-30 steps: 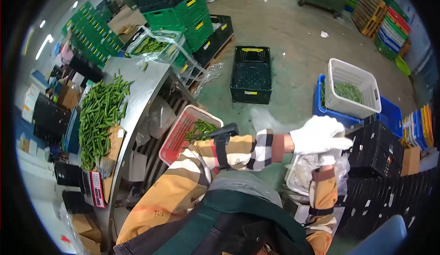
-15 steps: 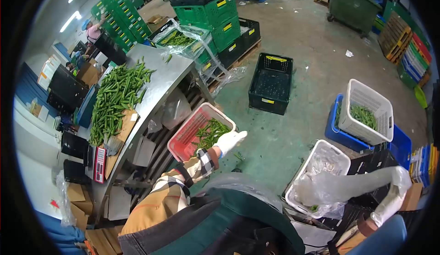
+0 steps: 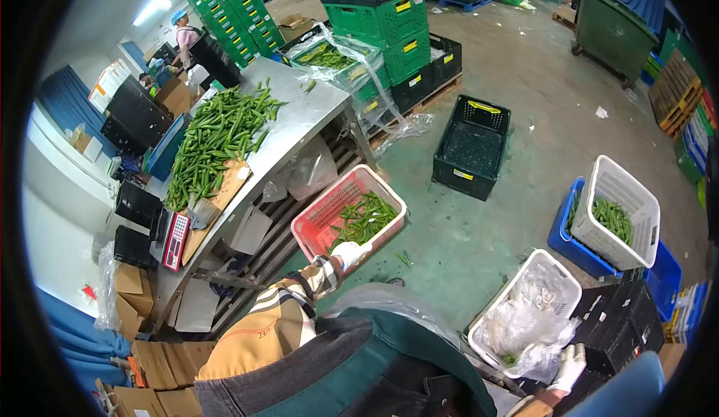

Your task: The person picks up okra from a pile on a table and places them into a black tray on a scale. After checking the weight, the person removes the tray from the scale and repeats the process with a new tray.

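Observation:
My left hand (image 3: 350, 254), in a white glove, is at the near edge of a red and white basket (image 3: 314, 226) that holds green pods (image 3: 365, 218); its fingers are partly blurred, so their grip is unclear. At the lower right, my right hand (image 3: 571, 368), also gloved, has its fingers apart with nothing in them. It is beside a white basket (image 3: 571, 282) filled with crumpled clear plastic (image 3: 517, 334). A large heap of green pods (image 3: 225, 136) lies on the metal table (image 3: 299, 110) at the left.
A red scale (image 3: 176, 241) stands at the table's near end. On the floor are a black crate (image 3: 470, 143) and a white basket (image 3: 636, 185) of pods on a blue one. Stacked crates (image 3: 374, 23) stand ahead. A person (image 3: 185, 38) is behind the table.
My right hand has let go of the long clear plastic, which now lies bunched in the white basket. My left hand has moved lower along the red basket. The view has shifted.

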The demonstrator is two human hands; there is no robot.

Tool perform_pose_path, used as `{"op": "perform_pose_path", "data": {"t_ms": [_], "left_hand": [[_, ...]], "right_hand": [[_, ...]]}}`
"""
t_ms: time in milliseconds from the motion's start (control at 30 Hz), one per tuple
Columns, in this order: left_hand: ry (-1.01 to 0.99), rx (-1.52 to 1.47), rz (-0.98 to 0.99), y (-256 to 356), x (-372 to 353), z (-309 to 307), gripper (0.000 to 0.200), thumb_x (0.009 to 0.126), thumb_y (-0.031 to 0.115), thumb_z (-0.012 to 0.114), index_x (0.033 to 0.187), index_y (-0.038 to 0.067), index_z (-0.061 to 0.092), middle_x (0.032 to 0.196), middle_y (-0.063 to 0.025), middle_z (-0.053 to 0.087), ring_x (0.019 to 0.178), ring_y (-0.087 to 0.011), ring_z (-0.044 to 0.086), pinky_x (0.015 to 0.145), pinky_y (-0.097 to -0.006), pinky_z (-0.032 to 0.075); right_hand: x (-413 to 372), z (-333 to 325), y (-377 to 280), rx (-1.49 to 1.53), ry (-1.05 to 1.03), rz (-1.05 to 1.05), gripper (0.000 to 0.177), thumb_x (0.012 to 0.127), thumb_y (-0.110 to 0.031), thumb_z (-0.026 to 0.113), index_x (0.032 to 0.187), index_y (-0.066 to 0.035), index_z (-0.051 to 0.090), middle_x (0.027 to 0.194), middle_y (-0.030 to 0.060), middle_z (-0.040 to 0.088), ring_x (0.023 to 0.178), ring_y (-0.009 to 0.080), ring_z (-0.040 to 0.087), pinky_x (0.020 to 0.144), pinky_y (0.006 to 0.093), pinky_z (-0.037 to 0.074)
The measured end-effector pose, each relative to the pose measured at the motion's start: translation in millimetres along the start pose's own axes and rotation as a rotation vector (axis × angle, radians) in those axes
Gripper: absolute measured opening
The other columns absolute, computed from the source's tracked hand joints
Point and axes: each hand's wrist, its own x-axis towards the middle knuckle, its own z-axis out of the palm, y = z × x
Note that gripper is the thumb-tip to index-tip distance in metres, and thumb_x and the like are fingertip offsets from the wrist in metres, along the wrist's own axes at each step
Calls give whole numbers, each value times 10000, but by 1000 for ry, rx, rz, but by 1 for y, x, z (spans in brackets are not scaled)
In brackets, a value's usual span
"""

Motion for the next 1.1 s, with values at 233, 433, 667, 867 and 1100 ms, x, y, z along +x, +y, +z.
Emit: {"op": "perform_pose_path", "data": {"t_ms": [233, 433, 667, 867, 1100], "left_hand": [[117, -268, 18, -4, -10, 3, 594, 836, 678, 647, 753, 95, 723, 685, -82, 685, 647, -244, 637, 664, -390, 480], [94, -92, 146, -24, -1, -11, 641, 906, 675, 514, 856, 82, 750, 822, -137, 720, 824, -340, 679, 792, -429, 495], [75, -254, -28, -112, 22, -13, 652, 929, 663, 467, 765, 102, 757, 710, -109, 717, 771, -312, 701, 781, -421, 510], [138, -403, -332, -209, 42, -7, 602, 909, 582, 499, 835, 43, 756, 823, -174, 744, 821, -346, 708, 772, -434, 524], [452, -973, -421, -259, 56, -6, 586, 926, 587, 593, 805, 37, 756, 751, -118, 731, 722, -256, 701, 713, -382, 528]], "right_hand": [[-31, 125, 84, -350, -322, -233, 537, 915, -3, 687, 1425, 49, 528, 1308, 132, 630, 1141, 177, 578, 1000, 327, 465], [-64, 220, 19, -275, -571, -176, 526, 903, -39, 683, 1406, 53, 557, 962, 16, 658, 811, 80, 554, 735, 262, 491], [-72, 333, -82, -391, -729, -104, 595, 922, -31, 694, 1460, 83, 469, 1170, 126, 693, 973, 139, 634, 888, 264, 507], [-41, 459, -96, -494, -788, -427, 628, 895, -139, 749, 1463, -3, 518, 1200, 172, 715, 1000, 196, 689, 899, 319, 543], [-67, 613, -212, -699, -1129, -410, 634, 907, -78, 750, 1481, 1, 493, 1168, 99, 701, 962, 116, 638, 879, 258, 525]]}}
